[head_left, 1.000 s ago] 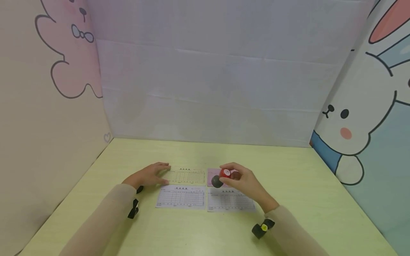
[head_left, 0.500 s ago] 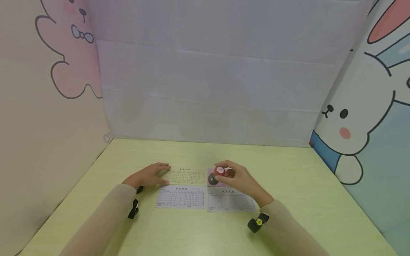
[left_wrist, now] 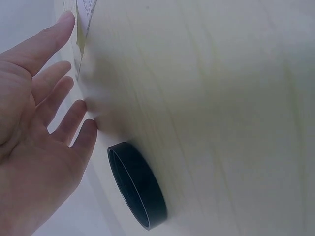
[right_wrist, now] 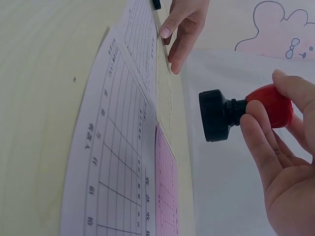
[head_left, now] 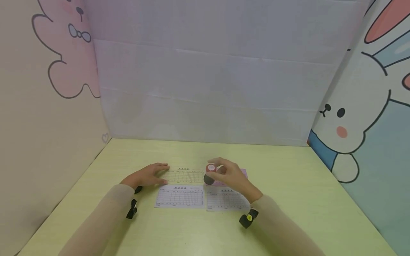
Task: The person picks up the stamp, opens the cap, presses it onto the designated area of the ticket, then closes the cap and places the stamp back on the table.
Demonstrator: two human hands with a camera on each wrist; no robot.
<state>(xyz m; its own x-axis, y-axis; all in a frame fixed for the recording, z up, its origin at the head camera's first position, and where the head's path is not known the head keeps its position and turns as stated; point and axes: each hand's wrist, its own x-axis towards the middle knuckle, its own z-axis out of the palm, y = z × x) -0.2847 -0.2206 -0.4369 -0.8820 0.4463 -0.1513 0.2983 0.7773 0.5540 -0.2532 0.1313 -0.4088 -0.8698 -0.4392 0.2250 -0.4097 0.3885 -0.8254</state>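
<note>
In the head view, my left hand (head_left: pixel 145 176) rests with extended fingers at the left end of a pale yellow printed form (head_left: pixel 187 176). My right hand (head_left: pixel 233 175) holds a round stamp (right_wrist: pixel 275 104) by its red handle, between thumb and fingers. The stamp's black base (right_wrist: pixel 214 116) hangs above the papers, clear of them in the right wrist view. Beneath that hand lies a pink form (head_left: pixel 244 173), partly covered from sight. A shallow black round cap (left_wrist: pixel 142 189) stands on the table beside my left hand's little finger.
Two white printed forms, a left one (head_left: pixel 179 196) and a right one (head_left: pixel 226 200), lie in front of the yellow and pink ones. The light wooden table (head_left: pixel 192 234) meets a white back wall (head_left: pixel 205 89). Side walls carry cartoon animals.
My right hand has moved left with the stamp, from over the pink form to near its border with the yellow one. The left hand stays in place. The head view has shifted slightly.
</note>
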